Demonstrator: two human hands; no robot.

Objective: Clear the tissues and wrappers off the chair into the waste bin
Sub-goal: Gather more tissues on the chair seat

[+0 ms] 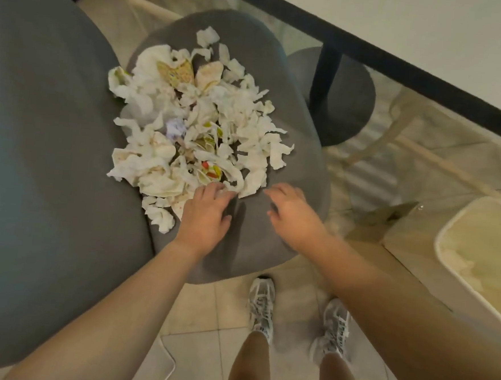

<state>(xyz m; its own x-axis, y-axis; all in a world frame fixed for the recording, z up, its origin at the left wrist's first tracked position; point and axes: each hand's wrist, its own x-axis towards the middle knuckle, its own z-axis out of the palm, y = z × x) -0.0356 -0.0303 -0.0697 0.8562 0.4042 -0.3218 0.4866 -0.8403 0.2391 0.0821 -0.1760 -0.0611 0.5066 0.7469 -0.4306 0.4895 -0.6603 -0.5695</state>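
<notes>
Most of the job is still ahead of you: the heap of crumpled tissues and printed wrappers covers the middle and far part of the grey chair seat, with a few scraps at its left edge. The waste bin stands on the floor to your right, with some pale paper apparently already inside. Your left hand lies palm down at the near edge of the heap, fingers slightly bent and touching the nearest tissue, gripping nothing as far as shows. Your right hand hovers relaxed just beside the heap, over bare seat, holding nothing
</notes>
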